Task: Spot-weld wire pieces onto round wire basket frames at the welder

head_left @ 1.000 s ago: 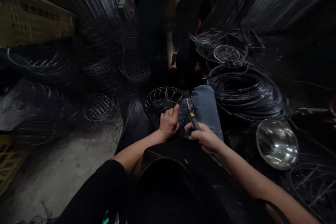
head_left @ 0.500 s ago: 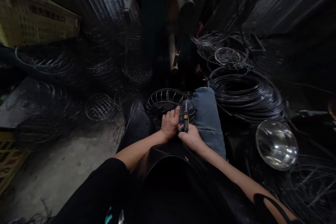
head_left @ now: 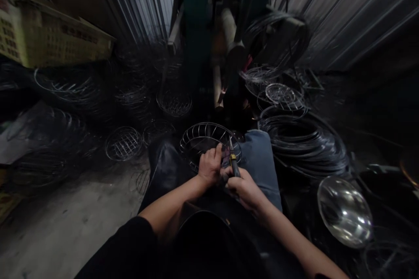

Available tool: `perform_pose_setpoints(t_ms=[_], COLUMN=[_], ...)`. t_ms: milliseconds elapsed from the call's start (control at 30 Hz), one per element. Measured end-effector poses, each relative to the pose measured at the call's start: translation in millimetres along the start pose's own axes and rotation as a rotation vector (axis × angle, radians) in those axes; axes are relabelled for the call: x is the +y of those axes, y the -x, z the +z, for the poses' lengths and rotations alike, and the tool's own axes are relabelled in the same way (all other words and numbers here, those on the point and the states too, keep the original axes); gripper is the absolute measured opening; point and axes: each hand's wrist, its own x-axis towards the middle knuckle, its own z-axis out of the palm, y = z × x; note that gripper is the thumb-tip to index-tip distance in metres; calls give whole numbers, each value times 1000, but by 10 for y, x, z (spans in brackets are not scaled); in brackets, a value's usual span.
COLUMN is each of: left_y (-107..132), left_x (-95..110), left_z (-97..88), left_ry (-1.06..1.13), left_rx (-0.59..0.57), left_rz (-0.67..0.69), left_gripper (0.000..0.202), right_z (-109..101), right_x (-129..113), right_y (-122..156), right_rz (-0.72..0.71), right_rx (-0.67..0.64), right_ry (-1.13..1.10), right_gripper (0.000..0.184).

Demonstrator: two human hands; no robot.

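Note:
A round wire basket (head_left: 207,124) rests on my lap between my knees, its thin metal ribs curving round the rim. My left hand (head_left: 210,165) is closed on the near side of the basket's rim, thumb pointing up. In my right hand (head_left: 245,185) is a pair of pliers (head_left: 234,160) with dark and yellow handles, fingers wrapped round them. The pliers' jaws point up and away, beside the basket's right edge. Whether the jaws touch a wire is too dark to tell. Both hands are close together.
A large coil of wire (head_left: 307,144) lies at the right, with a shiny metal bowl (head_left: 344,211) nearer me. A machine with a pale rod (head_left: 218,87) stands ahead. More wire baskets (head_left: 124,144) sit at the left, below a yellow crate (head_left: 65,37).
The whole view has tilted up, so things sit lower in the picture. The pliers have turned slightly, their tip leaning more to the left. My left hand keeps its hold on the basket.

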Motion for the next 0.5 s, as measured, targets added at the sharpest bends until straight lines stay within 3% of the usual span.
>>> perform_pose_setpoints(t_ms=[233, 500], left_y=[-427, -872], left_x=[-274, -382], left_z=[-82, -27], left_ry=[131, 168], left_rx=[226, 423], left_rz=[62, 106], left_gripper=[78, 82], right_z=[-81, -195], right_x=[-447, -795], right_y=[-208, -542], right_rz=[-157, -231], right_rx=[-55, -44], right_ry=[98, 209], right_gripper=[9, 12])
